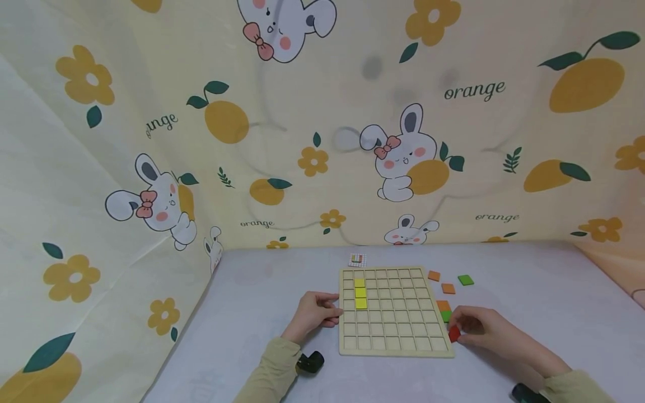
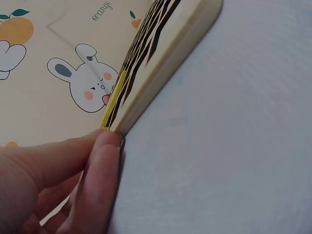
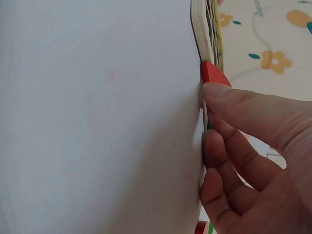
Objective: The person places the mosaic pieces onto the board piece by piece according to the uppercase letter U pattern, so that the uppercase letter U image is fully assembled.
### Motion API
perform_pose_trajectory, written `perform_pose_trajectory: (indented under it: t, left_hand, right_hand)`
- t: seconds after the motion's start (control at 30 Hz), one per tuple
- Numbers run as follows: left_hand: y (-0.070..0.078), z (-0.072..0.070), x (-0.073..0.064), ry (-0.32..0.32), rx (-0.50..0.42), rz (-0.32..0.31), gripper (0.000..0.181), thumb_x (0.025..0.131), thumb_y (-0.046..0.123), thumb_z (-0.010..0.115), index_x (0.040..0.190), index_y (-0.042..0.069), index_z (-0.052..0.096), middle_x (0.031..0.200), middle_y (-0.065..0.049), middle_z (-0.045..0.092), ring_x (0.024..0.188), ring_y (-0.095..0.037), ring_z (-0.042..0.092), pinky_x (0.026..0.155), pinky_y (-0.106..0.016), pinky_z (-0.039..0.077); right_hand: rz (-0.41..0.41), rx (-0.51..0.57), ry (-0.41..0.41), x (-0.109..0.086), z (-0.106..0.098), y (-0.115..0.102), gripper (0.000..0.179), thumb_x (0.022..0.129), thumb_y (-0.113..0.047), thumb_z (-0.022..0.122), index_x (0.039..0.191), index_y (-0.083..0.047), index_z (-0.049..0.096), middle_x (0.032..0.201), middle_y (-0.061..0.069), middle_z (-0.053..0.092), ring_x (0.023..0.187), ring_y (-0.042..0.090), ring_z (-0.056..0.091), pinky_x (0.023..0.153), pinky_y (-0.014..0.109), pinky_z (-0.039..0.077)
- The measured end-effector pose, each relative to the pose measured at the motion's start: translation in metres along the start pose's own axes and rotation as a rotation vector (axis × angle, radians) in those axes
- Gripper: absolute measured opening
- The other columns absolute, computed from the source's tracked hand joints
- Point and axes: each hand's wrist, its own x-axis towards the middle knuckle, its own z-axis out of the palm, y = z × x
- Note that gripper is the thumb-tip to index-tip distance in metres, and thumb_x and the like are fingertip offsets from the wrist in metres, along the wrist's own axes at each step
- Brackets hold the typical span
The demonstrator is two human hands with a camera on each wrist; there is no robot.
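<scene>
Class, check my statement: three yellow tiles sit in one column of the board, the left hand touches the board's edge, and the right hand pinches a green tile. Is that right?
Not quite: the right hand pinches a red tile, not a green one, as the right wrist view shows. The yellow tiles and left hand are as stated.

Card [image 1: 357, 259] behind board [image 1: 387, 329], loose tiles [image 1: 448, 289] to its right
</scene>
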Motion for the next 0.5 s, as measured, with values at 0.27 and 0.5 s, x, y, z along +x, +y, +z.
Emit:
perform_pose_trajectory:
  t: [0.27,0.5]
  left_hand:
    - [0.001,0.000,0.000,0.015,0.019,-0.021,0.043,0.077,0.001,0.078,0.118,0.002,0.066,0.078,-0.008,0.065,0.059,-0.015,0.066,0.055,-0.029,0.059]
    - [0.002,0.000,0.001,0.013,0.017,-0.023,0.042,0.078,0.000,0.077,0.118,0.001,0.065,0.079,-0.009,0.065,0.059,-0.016,0.066,0.056,-0.029,0.059]
  right_hand:
    - [-0.018,0.066,-0.036,0.004,-0.006,0.000,0.014,0.086,-0.013,0.072,0.098,-0.013,0.065,0.093,0.000,0.063,0.083,0.014,0.057,0.070,0.023,0.053]
    - [-0.085,0.059,-0.007,0.012,-0.011,-0.009,0.014,0.088,-0.012,0.069,0.102,-0.010,0.065,0.100,0.000,0.065,0.088,0.013,0.060,0.075,0.022,0.054]
